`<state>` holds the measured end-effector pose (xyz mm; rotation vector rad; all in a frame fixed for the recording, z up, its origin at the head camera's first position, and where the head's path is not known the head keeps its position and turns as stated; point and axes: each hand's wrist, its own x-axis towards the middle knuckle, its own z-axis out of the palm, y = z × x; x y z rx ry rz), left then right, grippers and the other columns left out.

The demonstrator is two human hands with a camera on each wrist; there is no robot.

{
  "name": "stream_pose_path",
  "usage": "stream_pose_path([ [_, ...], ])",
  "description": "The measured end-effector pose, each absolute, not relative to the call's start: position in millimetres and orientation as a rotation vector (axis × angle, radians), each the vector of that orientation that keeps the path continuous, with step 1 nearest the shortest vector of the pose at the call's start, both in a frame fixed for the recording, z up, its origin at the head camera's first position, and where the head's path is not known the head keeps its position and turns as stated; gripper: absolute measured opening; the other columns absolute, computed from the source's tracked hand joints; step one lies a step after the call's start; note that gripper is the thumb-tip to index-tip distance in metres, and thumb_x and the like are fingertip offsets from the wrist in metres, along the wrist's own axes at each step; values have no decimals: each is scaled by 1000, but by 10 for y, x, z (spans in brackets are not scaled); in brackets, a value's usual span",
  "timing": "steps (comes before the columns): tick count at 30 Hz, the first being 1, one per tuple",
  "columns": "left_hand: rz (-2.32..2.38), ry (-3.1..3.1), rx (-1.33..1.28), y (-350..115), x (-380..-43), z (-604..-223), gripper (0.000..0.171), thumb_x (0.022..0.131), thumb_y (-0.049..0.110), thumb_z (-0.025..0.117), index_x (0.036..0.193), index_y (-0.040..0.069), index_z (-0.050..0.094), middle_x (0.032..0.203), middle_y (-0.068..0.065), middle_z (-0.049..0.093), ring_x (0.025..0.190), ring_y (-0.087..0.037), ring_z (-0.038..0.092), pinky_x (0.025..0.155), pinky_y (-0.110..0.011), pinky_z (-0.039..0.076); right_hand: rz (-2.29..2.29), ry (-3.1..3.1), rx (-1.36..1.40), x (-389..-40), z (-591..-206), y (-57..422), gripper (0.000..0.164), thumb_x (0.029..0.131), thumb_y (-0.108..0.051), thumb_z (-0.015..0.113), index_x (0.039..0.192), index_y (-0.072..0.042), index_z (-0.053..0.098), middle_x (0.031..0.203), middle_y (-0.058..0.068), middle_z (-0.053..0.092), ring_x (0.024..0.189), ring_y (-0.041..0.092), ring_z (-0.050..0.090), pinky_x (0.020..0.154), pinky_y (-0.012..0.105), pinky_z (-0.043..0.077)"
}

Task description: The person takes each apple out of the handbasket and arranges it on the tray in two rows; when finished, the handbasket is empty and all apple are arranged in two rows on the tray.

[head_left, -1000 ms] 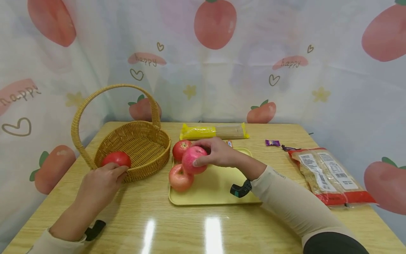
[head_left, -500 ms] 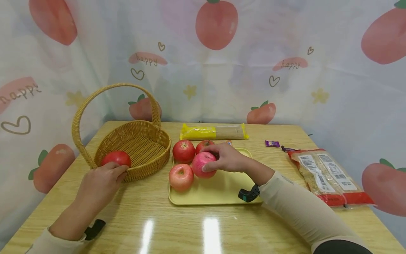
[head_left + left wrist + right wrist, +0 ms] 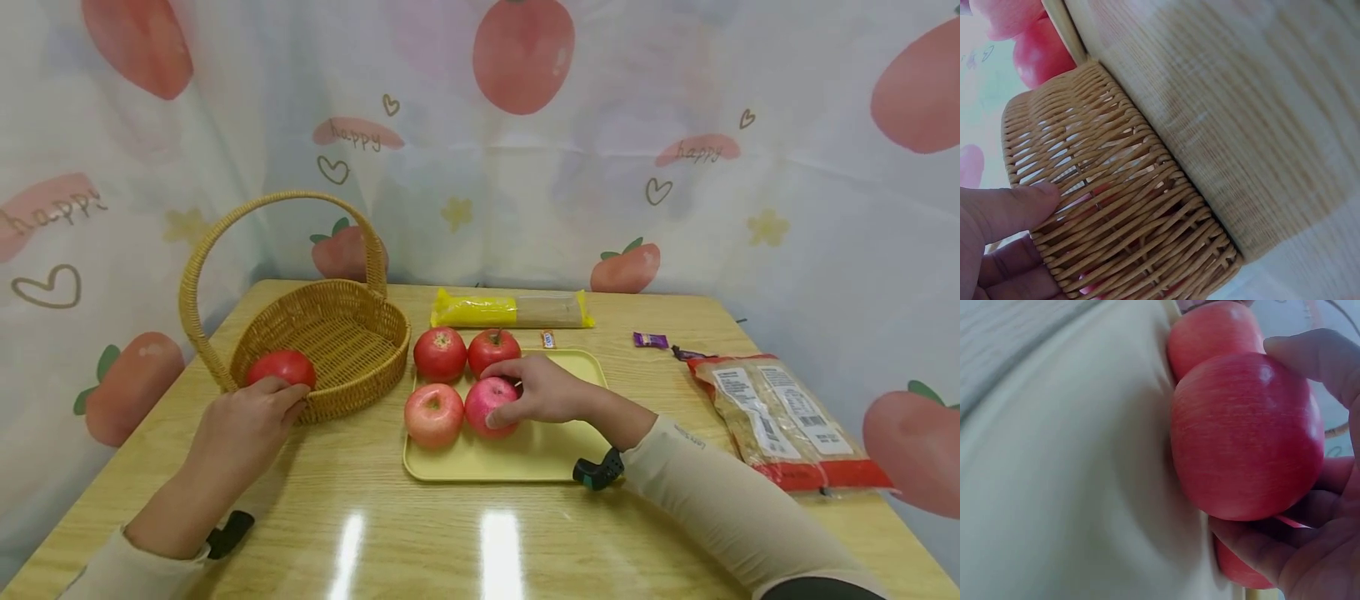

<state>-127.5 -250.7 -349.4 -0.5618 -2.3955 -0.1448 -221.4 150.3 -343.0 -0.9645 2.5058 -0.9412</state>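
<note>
My left hand (image 3: 243, 421) grips the near rim of a wicker basket (image 3: 367, 379); in the left wrist view the thumb (image 3: 1038, 203) lies on the outer weave and the other fingers go behind the rim. A red fruit (image 3: 285, 367) lies inside the basket, close by those fingers. My right hand (image 3: 543, 390) holds a pink apple (image 3: 487, 406) on the yellow tray (image 3: 517, 462), thumb on one side and fingers on the other. Beside it are a paler apple (image 3: 433, 415) and, behind, two red apples (image 3: 440, 354), all grouped at the tray's left end.
Behind the tray lies a yellow-and-clear packet of noodles (image 3: 513, 310), with a small wrapped candy (image 3: 548, 339) before it. To the right are a purple candy (image 3: 650, 340), a dark one (image 3: 686, 354) and a large red-edged bag (image 3: 787, 421). The basket's tall handle (image 3: 281, 196) arches up.
My right hand has brought the pink apple rightward and down onto the tray, away from the other apples' tops. The rear red apple has come into view. My left hand stays on the basket.
</note>
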Motion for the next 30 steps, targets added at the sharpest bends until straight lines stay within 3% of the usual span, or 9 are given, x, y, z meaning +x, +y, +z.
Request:
stream_pose_path([
  [14, -136, -2415, -554, -2486, -1268, -3459, 22, 73, 3, 87, 92, 9, 78, 80, -8, 69, 55, -28, 63, 44, -48, 50, -851, 2525, -994, -2147, -3401, 1515, 63, 82, -41, 86, 135, -15, 65, 120, -6, 70, 105, 13, 64, 93, 35, 56],
  [19, -121, -2425, -543, -2469, -1255, -3462, 21, 75, 3, 86, 93, 10, 77, 80, -8, 67, 52, -28, 61, 44, -47, 49, -887, 2529, -1015, -2131, -3404, 1519, 65, 85, -43, 83, 137, -10, 64, 125, -3, 70, 112, 15, 63, 98, 39, 55],
  [26, -120, -2400, -558, -2460, -1250, -3485, 24, 72, 1, 87, 92, 10, 78, 80, -9, 67, 52, -29, 62, 44, -48, 51, -948, 2500, -1114, -2134, -3340, 1483, 62, 89, -36, 81, 140, -8, 61, 135, 10, 68, 124, 20, 64, 108, 44, 50],
  [30, -113, -2367, -569, -2469, -1254, -3500, 26, 70, 0, 88, 91, 10, 77, 79, -9, 67, 51, -29, 62, 42, -48, 49, -961, 2502, -1142, -2145, -3285, 1411, 65, 89, -36, 81, 143, -7, 58, 135, 7, 67, 127, 22, 63, 109, 42, 50],
])
